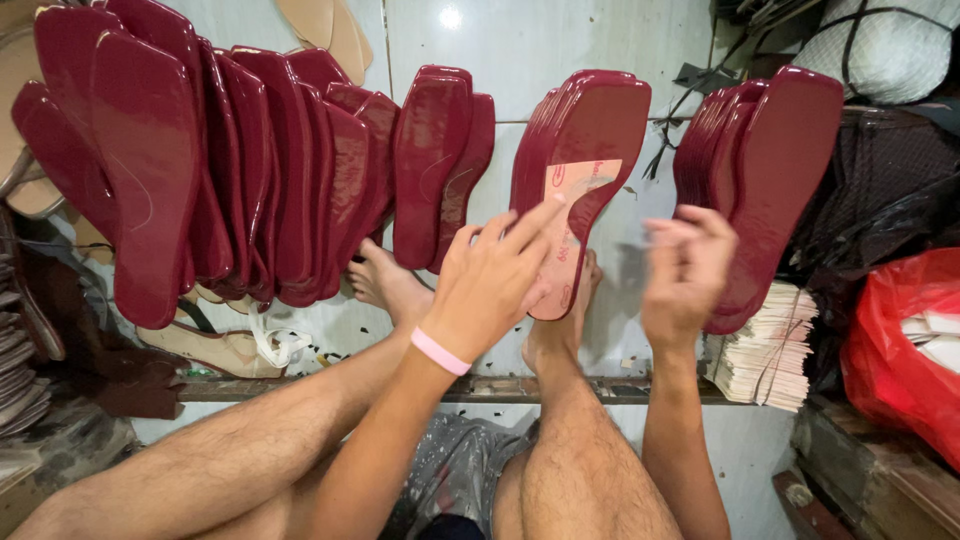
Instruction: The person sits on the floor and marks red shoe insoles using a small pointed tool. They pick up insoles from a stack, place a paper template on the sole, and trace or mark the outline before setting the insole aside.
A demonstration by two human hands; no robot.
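The left hand (490, 285), with a pink band (441, 351) at the wrist, lies on a tan label (570, 235) stuck to the front dark-red insole (590, 150) of a middle stack; the fingers are spread, the forefinger stretched out flat along the label's upper part, pressing rather than gripping. That stack stands tilted on the pale floor (540, 40), straight ahead of the person's knees and just above the bare feet (385, 280). The right hand (688, 270) is raised just beside the right stack (770, 160) of the same red insoles, its fingers curled loosely inward and near the front insole's edge; whether they touch it cannot be told. Further left, a pair of insoles (435, 160) leans alone, and beyond it a long overlapping row (220, 160) fans out. A pile of pale sheets (765, 350) sits under the right stack, beside a red bag (900, 350).
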